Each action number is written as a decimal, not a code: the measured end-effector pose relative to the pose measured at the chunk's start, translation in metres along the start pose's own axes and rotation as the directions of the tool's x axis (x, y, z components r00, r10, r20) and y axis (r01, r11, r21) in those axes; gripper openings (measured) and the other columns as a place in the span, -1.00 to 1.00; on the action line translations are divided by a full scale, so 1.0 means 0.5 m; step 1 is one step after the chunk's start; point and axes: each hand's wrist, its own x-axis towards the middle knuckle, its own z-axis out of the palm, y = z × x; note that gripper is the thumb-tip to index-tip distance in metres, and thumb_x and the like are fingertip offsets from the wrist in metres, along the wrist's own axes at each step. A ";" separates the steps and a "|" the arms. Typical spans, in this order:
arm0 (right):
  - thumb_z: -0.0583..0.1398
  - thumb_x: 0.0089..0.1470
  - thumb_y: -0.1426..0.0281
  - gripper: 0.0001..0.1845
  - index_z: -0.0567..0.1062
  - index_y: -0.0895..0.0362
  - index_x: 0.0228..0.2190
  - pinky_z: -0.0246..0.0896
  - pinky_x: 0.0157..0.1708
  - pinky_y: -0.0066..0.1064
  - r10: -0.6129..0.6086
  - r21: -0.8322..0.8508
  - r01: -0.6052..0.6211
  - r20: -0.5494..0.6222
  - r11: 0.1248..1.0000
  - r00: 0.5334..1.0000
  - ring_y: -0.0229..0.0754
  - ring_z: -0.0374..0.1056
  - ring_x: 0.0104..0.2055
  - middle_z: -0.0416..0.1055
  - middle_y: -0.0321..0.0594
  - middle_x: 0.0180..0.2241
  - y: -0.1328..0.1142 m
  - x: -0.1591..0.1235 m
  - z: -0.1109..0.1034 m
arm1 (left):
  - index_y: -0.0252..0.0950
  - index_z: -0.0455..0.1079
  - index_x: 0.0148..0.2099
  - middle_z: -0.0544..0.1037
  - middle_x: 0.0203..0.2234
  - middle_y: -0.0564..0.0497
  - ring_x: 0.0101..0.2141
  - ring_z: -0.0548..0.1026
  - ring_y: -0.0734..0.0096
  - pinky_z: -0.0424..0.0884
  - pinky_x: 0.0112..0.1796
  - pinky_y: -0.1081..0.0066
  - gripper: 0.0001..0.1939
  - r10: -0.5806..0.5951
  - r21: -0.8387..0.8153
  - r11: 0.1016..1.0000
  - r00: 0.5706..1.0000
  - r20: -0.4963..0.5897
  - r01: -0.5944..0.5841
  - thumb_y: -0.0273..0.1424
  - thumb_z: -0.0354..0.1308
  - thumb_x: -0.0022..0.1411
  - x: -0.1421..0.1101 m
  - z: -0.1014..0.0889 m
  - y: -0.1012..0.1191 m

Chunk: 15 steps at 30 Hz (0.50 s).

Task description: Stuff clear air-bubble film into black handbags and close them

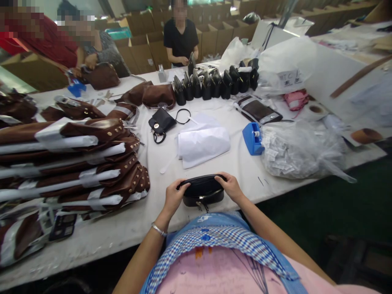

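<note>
Checked apron point(232, 237) nearest, both hands point(174, 196) pinched a black handbag point(204, 199) by its rim, mouth up, lengthwise left-right.

The held bag point(203, 199) is black. The apron point(225, 233) is blue with blue-and-white checks. The shirt point(220, 271) is pink.

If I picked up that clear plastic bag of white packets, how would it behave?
The clear plastic bag would probably sag, since its film looks wrinkled. The white packets, heaped loosely inside, would likely shift.
</note>
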 end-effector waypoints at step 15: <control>0.29 0.01 0.15 -0.22 0.19 0.00 0.21 0.14 0.17 -0.07 -0.191 -0.178 0.189 0.003 0.966 0.982 0.00 0.25 0.16 0.23 -0.06 0.19 0.003 0.000 0.001 | -0.27 0.47 -0.24 0.56 -0.37 -0.04 -0.38 0.52 0.33 0.45 -0.37 0.40 -0.68 -0.190 -0.033 0.981 0.980 -0.050 0.189 -0.10 0.18 0.18 -0.092 0.055 -0.066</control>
